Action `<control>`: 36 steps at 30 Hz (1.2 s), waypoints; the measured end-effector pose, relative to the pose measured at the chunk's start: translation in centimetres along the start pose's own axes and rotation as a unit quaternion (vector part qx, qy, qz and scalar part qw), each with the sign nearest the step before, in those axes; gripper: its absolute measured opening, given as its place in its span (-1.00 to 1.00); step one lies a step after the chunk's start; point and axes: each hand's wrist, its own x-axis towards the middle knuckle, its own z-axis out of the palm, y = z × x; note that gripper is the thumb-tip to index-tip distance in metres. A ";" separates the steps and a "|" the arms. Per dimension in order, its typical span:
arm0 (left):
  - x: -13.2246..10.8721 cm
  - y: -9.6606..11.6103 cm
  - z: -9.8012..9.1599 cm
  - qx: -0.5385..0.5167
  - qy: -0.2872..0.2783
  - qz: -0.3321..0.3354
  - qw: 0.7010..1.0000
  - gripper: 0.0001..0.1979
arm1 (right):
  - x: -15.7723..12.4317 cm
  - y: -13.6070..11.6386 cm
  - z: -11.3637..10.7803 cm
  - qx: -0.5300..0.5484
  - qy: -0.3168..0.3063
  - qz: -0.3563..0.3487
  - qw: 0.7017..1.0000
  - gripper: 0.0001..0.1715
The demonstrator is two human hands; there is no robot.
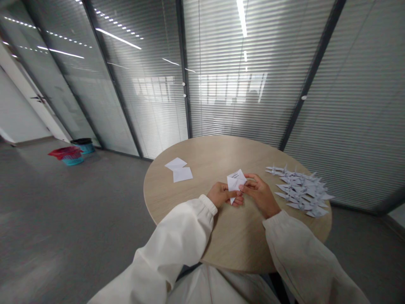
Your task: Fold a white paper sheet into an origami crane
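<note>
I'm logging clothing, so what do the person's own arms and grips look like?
Both sleeves are long, loose, plain and off-white, with soft creases; the left cuff looks gathered. The left grip and right grip are bare, ungloved hands.

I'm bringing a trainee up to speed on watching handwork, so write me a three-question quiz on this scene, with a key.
1. What do the left hand and right hand hold between them?
2. True or false: the origami cranes lie on the right side of the round table.
3. Which lies on the tabletop to the left of both hands?
a) scissors
b) loose paper pieces
c) a glue stick

Key:
1. A folded white paper with some dark print.
2. True.
3. b
</note>
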 end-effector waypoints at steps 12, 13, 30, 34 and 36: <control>0.2 -0.1 0.0 0.013 0.021 -0.002 1.000 -0.55 | 0.0 0.1 -0.3 -0.051 0.026 -0.006 0.998 -0.56; 0.2 -0.1 0.0 0.013 0.022 -0.002 1.000 -0.54 | 0.0 0.0 -0.3 -0.046 0.030 -0.001 0.999 -0.58; 0.4 -0.5 -0.1 0.006 0.011 0.008 1.000 -0.54 | -0.3 -0.4 -0.2 -0.086 0.023 -0.039 0.995 -0.66; 0.1 -0.2 0.3 -0.014 0.033 0.018 0.999 -0.54 | -0.3 -0.4 -0.1 -0.094 0.011 -0.039 0.995 -0.64; 0.0 0.0 0.4 -0.007 0.041 0.026 0.999 -0.55 | -0.4 -0.5 -0.1 -0.087 0.008 -0.028 0.996 -0.65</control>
